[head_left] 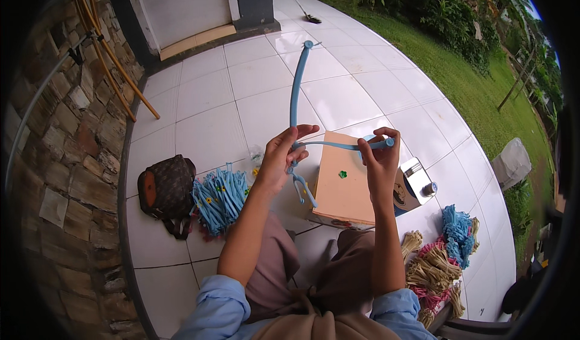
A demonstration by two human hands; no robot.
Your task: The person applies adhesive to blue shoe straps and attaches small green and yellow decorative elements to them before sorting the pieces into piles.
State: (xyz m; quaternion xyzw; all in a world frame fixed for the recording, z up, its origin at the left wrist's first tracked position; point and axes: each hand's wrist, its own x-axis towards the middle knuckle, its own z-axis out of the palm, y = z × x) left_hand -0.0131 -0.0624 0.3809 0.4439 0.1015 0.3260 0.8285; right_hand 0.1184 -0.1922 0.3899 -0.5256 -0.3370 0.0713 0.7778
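Observation:
My left hand [279,159] is closed around a light-blue, tube-like strap [298,86] at its middle. One long arm of the strap stands up from my fist to a flat round tip. A thinner stretch runs across to my right hand [382,159], whose thumb and fingers pinch the strap close to another round end. Below my left hand hangs a short looped piece of the same blue material. Under my hands stands a peach-coloured box [344,189] with a small green flower-shaped piece [342,174] on top.
Left of the box lie a bundle of blue straps [220,198] and a dark patterned backpack [166,188]. To the right are a metal-topped tray [415,170] with a small jar [429,188], blue bundles [458,234] and beige bundles [432,267]. A stone wall [72,177] borders the left.

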